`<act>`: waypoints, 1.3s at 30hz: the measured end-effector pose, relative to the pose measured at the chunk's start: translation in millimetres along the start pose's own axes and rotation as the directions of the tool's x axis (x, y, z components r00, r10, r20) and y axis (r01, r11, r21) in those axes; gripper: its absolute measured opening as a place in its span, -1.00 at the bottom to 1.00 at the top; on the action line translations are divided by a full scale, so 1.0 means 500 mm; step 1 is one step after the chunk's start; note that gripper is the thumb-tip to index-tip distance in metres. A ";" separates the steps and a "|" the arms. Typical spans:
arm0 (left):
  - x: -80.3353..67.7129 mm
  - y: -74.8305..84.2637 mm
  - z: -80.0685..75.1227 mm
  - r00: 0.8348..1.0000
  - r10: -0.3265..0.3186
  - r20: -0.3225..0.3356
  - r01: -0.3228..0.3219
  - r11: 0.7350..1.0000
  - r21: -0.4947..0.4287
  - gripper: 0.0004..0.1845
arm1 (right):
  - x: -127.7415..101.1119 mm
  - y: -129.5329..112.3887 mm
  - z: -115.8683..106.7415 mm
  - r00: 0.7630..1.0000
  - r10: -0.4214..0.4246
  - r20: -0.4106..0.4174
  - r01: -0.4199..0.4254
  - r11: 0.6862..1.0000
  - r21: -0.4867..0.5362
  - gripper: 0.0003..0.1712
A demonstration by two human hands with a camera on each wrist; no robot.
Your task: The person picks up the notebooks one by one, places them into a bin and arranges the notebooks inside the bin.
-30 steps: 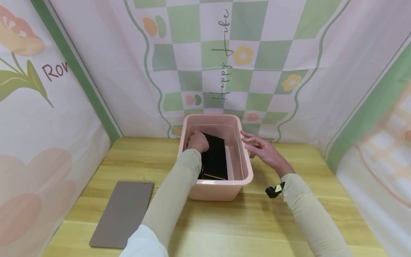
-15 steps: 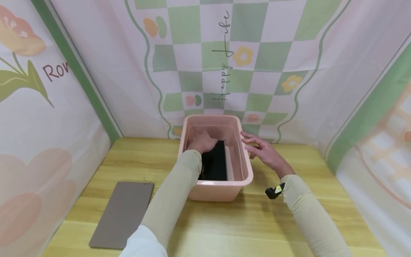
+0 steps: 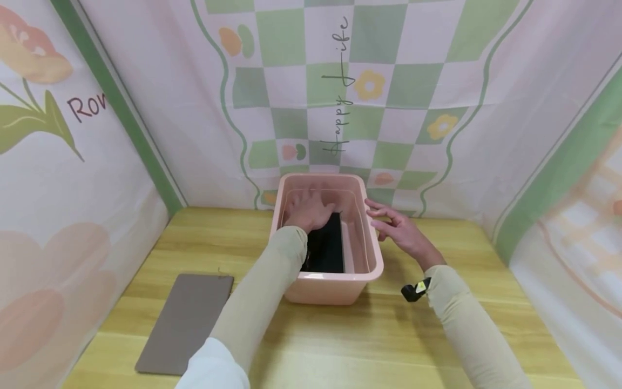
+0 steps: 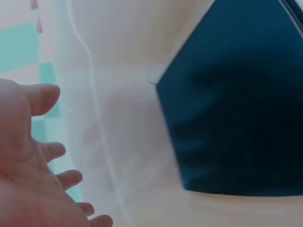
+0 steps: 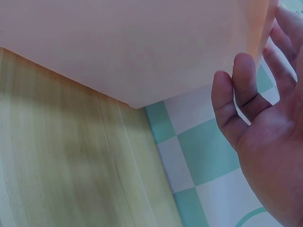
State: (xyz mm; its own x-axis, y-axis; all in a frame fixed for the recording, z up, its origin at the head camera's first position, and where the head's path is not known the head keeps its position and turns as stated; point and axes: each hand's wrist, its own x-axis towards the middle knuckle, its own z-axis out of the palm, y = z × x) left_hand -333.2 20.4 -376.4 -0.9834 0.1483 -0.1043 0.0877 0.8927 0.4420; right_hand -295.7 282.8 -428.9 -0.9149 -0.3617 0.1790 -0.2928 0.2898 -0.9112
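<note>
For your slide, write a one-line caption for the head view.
Left hand open inside a pink tub above a black slab; right hand at its rim.

A pale wooden worktop (image 3: 437,335) with yellowish grain fills the foreground. Printed cloth walls close it in on three sides: a green-and-white checked panel (image 3: 340,81) with flowers behind, tulip prints (image 3: 34,81) on the left. Lighting seems soft and even, with faint shadows.

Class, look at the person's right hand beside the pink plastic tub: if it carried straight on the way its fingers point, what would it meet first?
Most likely the outer side wall of the pink plastic tub. The right hand sits open, its fingers at the rim; whether they touch it is unclear.
</note>
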 end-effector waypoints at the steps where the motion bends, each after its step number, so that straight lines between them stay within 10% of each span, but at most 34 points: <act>1: -0.003 0.003 -0.003 1.000 0.014 -0.017 -0.014 1.000 0.006 -0.21 | 0.001 0.000 0.000 1.000 -0.004 -0.002 0.004 1.000 0.002 -0.60; 25: -0.020 0.023 -0.053 0.959 0.236 -0.159 -0.212 0.965 0.158 -0.20 | 0.001 0.008 0.006 0.998 -0.065 -0.020 0.066 0.996 0.061 -0.62; 39: -0.084 0.038 -0.117 0.944 0.284 -0.167 -0.242 0.942 0.232 -0.20 | 0.001 0.009 0.008 0.999 -0.042 -0.024 0.042 0.999 0.026 -0.59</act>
State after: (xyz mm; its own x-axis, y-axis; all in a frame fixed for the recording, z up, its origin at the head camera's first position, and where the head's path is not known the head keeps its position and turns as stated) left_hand -299.3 6.1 -311.7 -0.9302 0.3223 0.1755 0.3575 0.9038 0.2353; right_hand -296.6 280.5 -434.1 -0.9084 -0.3520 0.2258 -0.3239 0.2507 -0.9122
